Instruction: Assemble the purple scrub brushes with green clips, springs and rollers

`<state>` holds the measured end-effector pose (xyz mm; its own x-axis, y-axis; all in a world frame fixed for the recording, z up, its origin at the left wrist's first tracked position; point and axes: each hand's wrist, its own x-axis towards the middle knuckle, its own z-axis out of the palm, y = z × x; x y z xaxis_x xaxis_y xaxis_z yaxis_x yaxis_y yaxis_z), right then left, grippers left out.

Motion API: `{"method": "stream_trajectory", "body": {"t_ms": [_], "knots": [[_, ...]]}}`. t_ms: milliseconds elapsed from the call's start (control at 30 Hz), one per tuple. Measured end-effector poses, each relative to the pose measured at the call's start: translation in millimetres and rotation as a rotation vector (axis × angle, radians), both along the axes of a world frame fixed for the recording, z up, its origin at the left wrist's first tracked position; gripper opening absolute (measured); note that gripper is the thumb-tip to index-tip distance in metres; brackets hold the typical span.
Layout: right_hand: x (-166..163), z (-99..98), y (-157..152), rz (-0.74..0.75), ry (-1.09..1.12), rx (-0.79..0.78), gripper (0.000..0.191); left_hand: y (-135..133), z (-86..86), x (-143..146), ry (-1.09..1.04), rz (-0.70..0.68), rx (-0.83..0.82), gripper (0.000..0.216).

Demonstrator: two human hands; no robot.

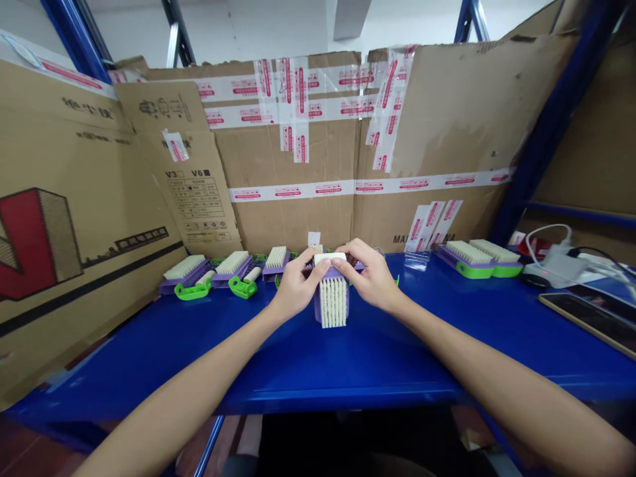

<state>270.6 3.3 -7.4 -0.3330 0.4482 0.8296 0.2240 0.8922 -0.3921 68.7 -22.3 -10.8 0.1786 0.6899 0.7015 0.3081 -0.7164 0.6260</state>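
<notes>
Both my hands hold one purple brush (332,299) with white bristles facing me, upright over the blue shelf top (348,358). My left hand (294,286) grips its left side, thumb and fingers closed near the top. My right hand (371,277) grips the right side, fingers curled over a white oblong piece (330,258) on the brush's upper end. Behind my left hand lie three purple brushes (185,270), bristles up, with green clip-like handles (242,286) beside them.
Two assembled purple and green brushes (477,258) rest at the right back. A phone (586,317), a white charger and cables (556,262) lie at the far right. Taped cardboard sheets (308,146) wall the back and left. Small clear bags (431,224) lean against the cardboard.
</notes>
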Motion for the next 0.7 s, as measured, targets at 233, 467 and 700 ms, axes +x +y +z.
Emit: {"method": "stream_trajectory", "body": {"t_ms": [233,467,700], "knots": [[-6.1,-1.1,-3.0,0.074,0.088,-0.098,0.03,-3.3,-2.9,2.0,0.035,0.094,0.07,0.032],[-4.5,-1.1,-2.3,0.026,0.079,-0.084,0.033,0.7,-4.7,0.6,0.088,0.073,0.038,0.039],[-2.3,-0.3,-0.5,-0.033,0.053,-0.084,0.036,2.6,-9.0,1.1,0.03,0.028,0.033,0.029]]}}
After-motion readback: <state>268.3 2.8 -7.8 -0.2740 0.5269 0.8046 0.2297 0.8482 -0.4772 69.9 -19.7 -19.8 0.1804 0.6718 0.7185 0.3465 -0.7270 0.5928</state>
